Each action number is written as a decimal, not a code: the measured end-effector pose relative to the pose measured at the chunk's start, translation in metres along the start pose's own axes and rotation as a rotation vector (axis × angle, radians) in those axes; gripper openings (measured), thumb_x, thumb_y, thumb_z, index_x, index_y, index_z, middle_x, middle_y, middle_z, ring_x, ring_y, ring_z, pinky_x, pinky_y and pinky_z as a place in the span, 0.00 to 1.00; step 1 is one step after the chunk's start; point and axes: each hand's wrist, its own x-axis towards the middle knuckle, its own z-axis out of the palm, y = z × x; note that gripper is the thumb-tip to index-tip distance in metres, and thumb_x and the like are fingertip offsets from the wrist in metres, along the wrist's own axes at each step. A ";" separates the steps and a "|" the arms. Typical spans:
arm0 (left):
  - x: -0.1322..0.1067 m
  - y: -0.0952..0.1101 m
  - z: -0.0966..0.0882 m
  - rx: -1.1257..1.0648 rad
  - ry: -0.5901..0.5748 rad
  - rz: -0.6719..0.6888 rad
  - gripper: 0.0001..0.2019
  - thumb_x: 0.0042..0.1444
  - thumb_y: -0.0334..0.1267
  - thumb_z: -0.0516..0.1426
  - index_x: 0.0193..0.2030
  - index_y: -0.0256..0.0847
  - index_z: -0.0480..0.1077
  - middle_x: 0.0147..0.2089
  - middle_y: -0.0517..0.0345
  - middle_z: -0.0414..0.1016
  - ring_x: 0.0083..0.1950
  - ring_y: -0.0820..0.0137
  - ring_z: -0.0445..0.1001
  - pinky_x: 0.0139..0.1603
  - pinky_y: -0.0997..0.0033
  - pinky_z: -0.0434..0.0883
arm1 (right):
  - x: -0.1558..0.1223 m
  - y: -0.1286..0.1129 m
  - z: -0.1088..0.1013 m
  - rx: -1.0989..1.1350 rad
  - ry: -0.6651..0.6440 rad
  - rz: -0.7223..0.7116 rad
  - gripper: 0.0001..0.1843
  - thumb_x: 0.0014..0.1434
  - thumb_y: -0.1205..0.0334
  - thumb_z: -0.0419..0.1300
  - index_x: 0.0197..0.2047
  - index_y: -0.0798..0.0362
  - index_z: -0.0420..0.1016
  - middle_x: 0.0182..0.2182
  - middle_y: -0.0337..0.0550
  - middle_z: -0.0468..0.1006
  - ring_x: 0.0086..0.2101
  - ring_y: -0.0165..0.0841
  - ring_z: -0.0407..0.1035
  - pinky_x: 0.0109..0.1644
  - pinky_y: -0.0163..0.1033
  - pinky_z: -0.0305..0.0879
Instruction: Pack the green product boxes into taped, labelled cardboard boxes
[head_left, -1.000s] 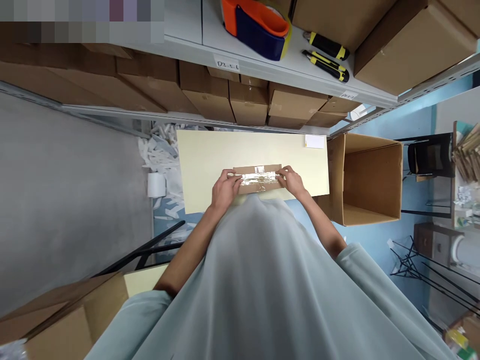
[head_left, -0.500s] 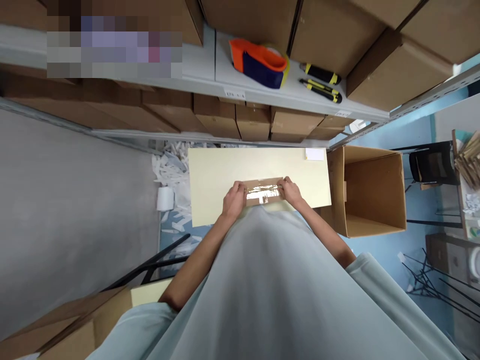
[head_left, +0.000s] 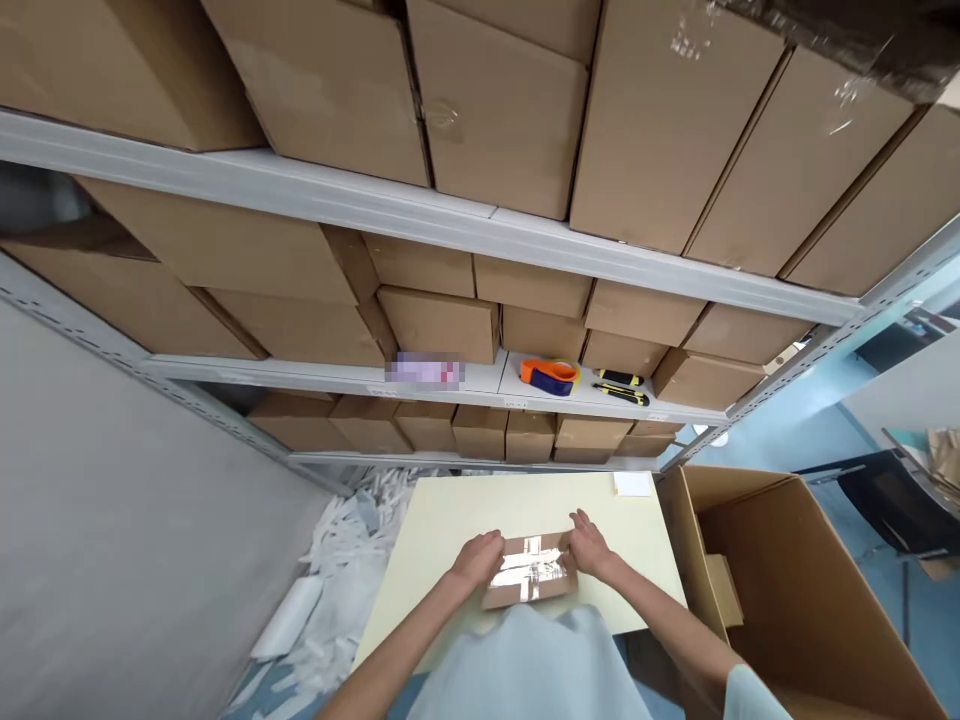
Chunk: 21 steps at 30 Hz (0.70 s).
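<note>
Head view shows left hand (head_left: 478, 556) and right hand (head_left: 589, 545) pressing both ends of a taped cardboard box (head_left: 531, 571) on the pale table (head_left: 450, 520).

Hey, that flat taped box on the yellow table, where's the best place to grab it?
Probably by its two short ends, coming in from left and right. The box lies flat and long on the table, its top glossy with tape, and the left hand and right hand rest at those ends.
</note>
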 end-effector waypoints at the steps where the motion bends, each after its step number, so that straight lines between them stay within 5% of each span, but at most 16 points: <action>1: 0.005 0.001 -0.007 0.018 -0.003 0.007 0.02 0.56 0.34 0.63 0.33 0.44 0.78 0.49 0.41 0.87 0.57 0.43 0.87 0.60 0.50 0.77 | 0.004 -0.003 -0.011 -0.009 -0.013 -0.032 0.11 0.60 0.64 0.77 0.47 0.49 0.92 0.78 0.60 0.69 0.82 0.61 0.53 0.80 0.62 0.62; 3: 0.019 0.005 -0.024 0.053 0.022 0.028 0.04 0.54 0.34 0.64 0.28 0.43 0.78 0.43 0.41 0.87 0.54 0.44 0.88 0.57 0.51 0.78 | 0.015 -0.012 -0.041 -0.037 0.010 -0.113 0.11 0.63 0.62 0.76 0.50 0.50 0.92 0.78 0.60 0.70 0.82 0.59 0.54 0.82 0.62 0.58; 6: 0.041 0.021 -0.064 0.064 0.130 0.092 0.07 0.60 0.34 0.64 0.31 0.43 0.81 0.45 0.40 0.88 0.54 0.46 0.88 0.56 0.54 0.78 | 0.034 -0.030 -0.100 -0.108 0.192 -0.237 0.23 0.68 0.59 0.74 0.65 0.51 0.86 0.74 0.63 0.75 0.78 0.55 0.63 0.84 0.62 0.54; 10: 0.066 0.053 -0.135 0.040 0.368 0.177 0.13 0.72 0.37 0.57 0.45 0.44 0.85 0.51 0.38 0.89 0.56 0.47 0.87 0.57 0.54 0.77 | 0.063 -0.061 -0.191 -0.166 0.501 -0.365 0.29 0.76 0.62 0.64 0.76 0.55 0.72 0.69 0.63 0.79 0.70 0.51 0.73 0.79 0.59 0.64; 13: 0.076 0.073 -0.181 -0.006 0.564 0.209 0.17 0.75 0.38 0.53 0.55 0.46 0.85 0.55 0.40 0.88 0.59 0.49 0.86 0.60 0.55 0.76 | 0.083 -0.085 -0.246 -0.234 0.657 -0.314 0.28 0.79 0.62 0.58 0.78 0.59 0.67 0.70 0.68 0.76 0.69 0.52 0.72 0.75 0.59 0.68; 17: 0.078 0.087 -0.212 -0.065 0.713 0.214 0.18 0.75 0.37 0.54 0.58 0.46 0.85 0.59 0.42 0.87 0.60 0.50 0.85 0.61 0.56 0.77 | 0.105 -0.105 -0.281 -0.350 0.596 -0.151 0.28 0.79 0.63 0.57 0.76 0.64 0.66 0.72 0.72 0.73 0.71 0.52 0.69 0.76 0.57 0.65; 21: 0.075 0.088 -0.210 -0.111 0.754 0.212 0.17 0.72 0.33 0.57 0.56 0.46 0.86 0.59 0.45 0.88 0.59 0.51 0.86 0.61 0.57 0.78 | 0.119 -0.107 -0.281 -0.360 0.498 -0.090 0.27 0.74 0.70 0.60 0.73 0.66 0.69 0.63 0.71 0.82 0.64 0.49 0.77 0.72 0.50 0.68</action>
